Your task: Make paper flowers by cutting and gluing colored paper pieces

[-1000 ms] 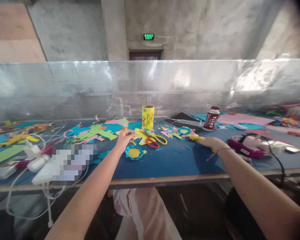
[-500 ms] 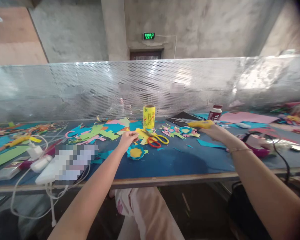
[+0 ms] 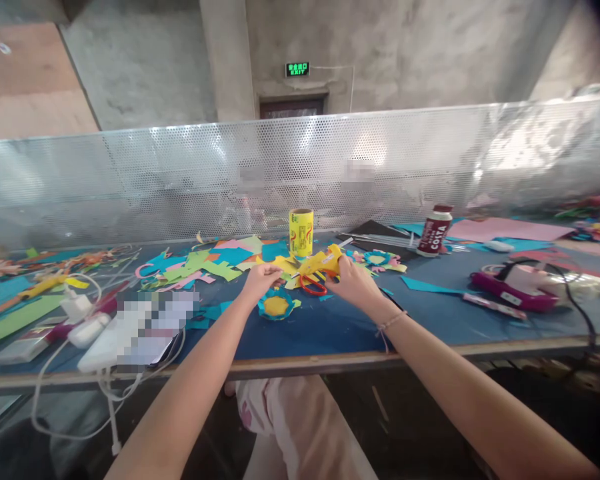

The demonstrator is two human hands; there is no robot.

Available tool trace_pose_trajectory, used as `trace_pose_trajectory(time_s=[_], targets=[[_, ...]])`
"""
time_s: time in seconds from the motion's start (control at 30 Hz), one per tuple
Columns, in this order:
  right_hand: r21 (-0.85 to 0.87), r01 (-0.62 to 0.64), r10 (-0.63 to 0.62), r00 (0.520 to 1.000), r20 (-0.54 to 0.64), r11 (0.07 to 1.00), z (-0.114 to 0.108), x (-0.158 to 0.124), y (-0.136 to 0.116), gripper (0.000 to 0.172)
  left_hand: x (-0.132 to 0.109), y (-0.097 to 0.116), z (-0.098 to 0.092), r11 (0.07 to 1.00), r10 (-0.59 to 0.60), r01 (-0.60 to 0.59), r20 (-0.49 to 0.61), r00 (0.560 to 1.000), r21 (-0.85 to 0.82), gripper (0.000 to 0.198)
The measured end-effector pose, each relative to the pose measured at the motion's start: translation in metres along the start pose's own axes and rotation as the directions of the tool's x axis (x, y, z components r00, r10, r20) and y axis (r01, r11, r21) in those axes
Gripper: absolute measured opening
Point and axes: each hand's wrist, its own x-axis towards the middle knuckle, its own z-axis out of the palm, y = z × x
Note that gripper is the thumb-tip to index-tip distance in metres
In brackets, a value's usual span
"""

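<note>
My right hand grips a yellow glue gun at the middle of the blue table, its tip pointing left. My left hand is pinched on a small yellow paper piece right beside the gun's tip. Just below both hands lies a paper flower with a yellow centre and teal petals. Red-handled scissors lie partly hidden under the glue gun.
A yellow roll stands behind the hands. Coloured paper scraps spread to the left, a dark bottle and a pink device with a cable to the right. White chargers and cables lie at the left. A perforated metal screen backs the table.
My right hand picked up the yellow glue gun at the right and carried it left to the middle, beside my left hand. My left hand stayed on the paper piece.
</note>
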Motion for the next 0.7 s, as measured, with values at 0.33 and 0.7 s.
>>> trace_pose_trajectory(time_s=[0.33, 0.7], targets=[[-0.03, 0.096, -0.096, 0.995, 0.02, 0.995, 0.012, -0.006, 0.006, 0.018, -0.002, 0.005, 0.0, 0.999, 0.003, -0.003, -0.022, 1.0, 0.033, 0.016], [-0.038, 0.103, -0.103, 0.995, 0.006, 0.994, 0.012, -0.007, 0.008, 0.016, -0.005, 0.01, 0.001, 1.0, -0.015, 0.015, -0.051, 0.999, -0.002, 0.014]])
